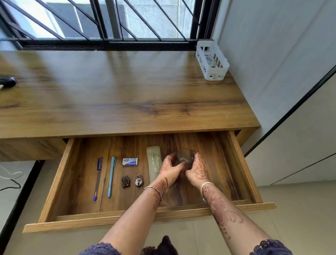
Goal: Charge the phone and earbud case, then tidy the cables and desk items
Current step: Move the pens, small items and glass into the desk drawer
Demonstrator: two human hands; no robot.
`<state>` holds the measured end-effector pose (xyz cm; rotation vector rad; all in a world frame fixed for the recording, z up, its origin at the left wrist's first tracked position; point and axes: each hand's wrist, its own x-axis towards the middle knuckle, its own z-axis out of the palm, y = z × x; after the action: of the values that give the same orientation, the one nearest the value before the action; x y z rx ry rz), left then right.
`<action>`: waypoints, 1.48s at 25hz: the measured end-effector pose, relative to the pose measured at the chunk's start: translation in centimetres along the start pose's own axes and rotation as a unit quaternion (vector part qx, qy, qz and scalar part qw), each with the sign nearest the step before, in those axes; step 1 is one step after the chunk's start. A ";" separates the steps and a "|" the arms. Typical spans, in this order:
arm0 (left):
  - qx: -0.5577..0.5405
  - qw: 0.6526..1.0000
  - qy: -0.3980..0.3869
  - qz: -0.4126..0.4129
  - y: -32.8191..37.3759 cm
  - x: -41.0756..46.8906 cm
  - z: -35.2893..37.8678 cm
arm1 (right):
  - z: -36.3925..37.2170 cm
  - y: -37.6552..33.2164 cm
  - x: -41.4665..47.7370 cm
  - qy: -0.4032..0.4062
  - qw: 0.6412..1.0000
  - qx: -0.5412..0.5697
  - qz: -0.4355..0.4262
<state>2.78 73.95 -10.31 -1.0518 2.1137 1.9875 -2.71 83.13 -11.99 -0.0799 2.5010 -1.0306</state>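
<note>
Teal pen (111,177), blue pen (97,179), white basket (215,74), seemingly pale-green pouch (154,165)

Reaching forward and down with both arms, wrists near each other. Cupping a small round object (184,158) between left hand (169,167) and right hand (198,171), fingers curled round its sides. Left thumb pressed on its near side.

Left hand (170,168) and right hand (197,172): reddish-brown henna patterns cover the backs and run up both bare forearms. Red nail polish (184,163) on the left thumb. Ring (168,157) on a left finger. Thin linked bracelet (153,189) on the left wrist, pale bangle (207,185) on the right. Left sleeve (100,251) and right sleeve (273,253): dark blue, lacy frayed edges.
</note>
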 end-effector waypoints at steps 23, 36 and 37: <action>-0.309 0.941 0.139 0.017 -4.4 -17.3 -8.8 | 3.1 -1.7 -18.4 0.222 0.966 0.019 -0.132; -0.497 0.813 0.247 -0.173 -6.5 -19.0 -8.8 | 5.6 1.5 -19.5 0.062 0.759 0.593 0.263; -0.499 0.811 0.250 -0.174 -6.3 -18.9 -8.6 | 5.6 1.3 -18.9 0.049 0.750 0.604 0.265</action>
<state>23.85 74.69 -5.24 -2.0723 0.6609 2.8152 16.88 84.36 -9.45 1.0068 1.2913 -2.1093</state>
